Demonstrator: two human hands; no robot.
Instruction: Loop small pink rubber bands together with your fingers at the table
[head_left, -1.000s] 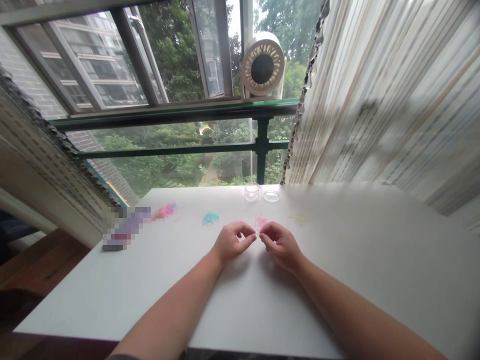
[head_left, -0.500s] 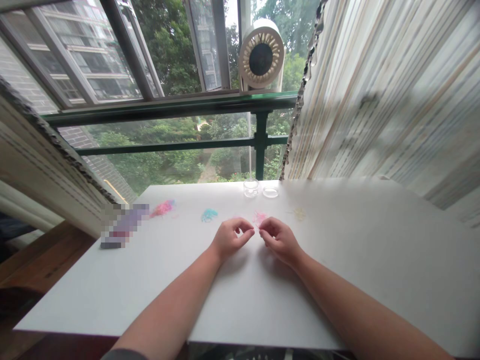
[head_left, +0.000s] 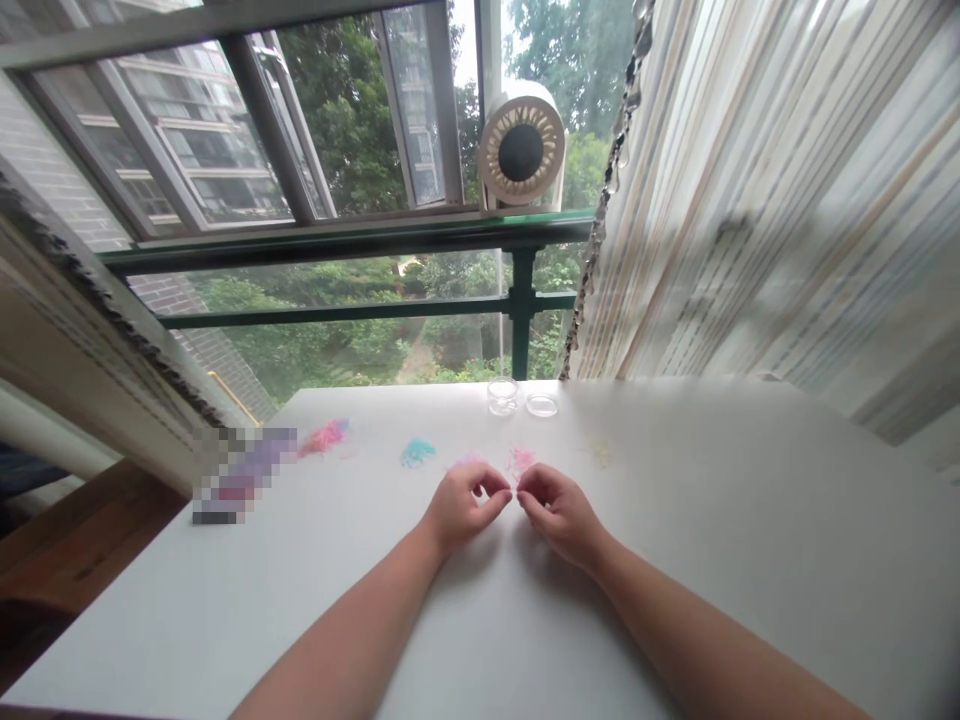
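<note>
L hand (head_left: pixel 466 508) & R hand (head_left: pixel 559 512) face each other over the worktop (head_left: pixel 480 620), each w/ thumb & forefinger tips drawn together in a pinch, the two pinches almost meeting; can't tell if a tiny pc is btwn them, too small to see. Nearest is the pink pile (head_left: pixel 521 460), lying on the worktop just past the fingertips, partly behind the R hand; touching or not, can't tell. Looks like loose, thin, curly bits, so prob. v. light, soft & bendy, maybe springy; material unclear. Best hold: fingertip pinch on one strand, nr an end or a loose loop, not a grab at the whole heap, b/c strands likely cling & tangle. Light pull only; anything that fine may stretch, snap or flick off. Same handling prob. fits the teal pile (head_left: pixel 418 452) & pale yellow pile (head_left: pixel 601 453), well apart to either side, plus the lilac pile (head_left: pixel 466 463) part-hidden behind the L hand. Clear jar (head_left: pixel 502 398) nr the far edge looks smooth, rigid & poss. slippery: hold round its sides. Clear shallow disc (head_left: pixel 542 405) just beside it is low & flat, so take it by the rim.
</note>
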